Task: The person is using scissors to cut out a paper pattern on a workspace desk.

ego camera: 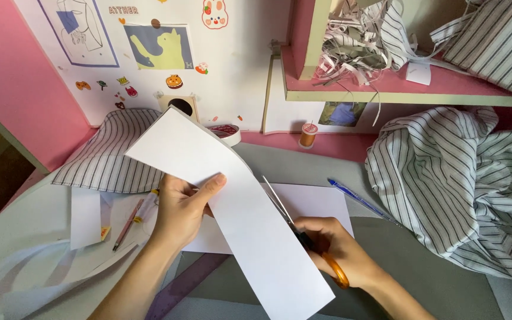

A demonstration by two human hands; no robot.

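Head view, looking down over the desk: the left hand (pixel 182 207) grips a long strip of white paper (pixel 232 207), thumb pressed on its upper face and fingers curled behind its left edge, holding it raised and slanting from upper left down to lower right. The right hand (pixel 333 246) sits just beside the strip's right edge, closed around the orange handles of a pair of scissors (pixel 303 234); the blades are parted and point up and away along that edge, close against the paper. Under both hands lies a flat white sheet (pixel 318 201) on the grey table (pixel 422 266). A blue pen (pixel 360 200) rests to the right, near a heap of striped cloth (pixel 463 184). Left of the left hand lie a pencil (pixel 127 225) and another piece of striped fabric (pixel 111 157).
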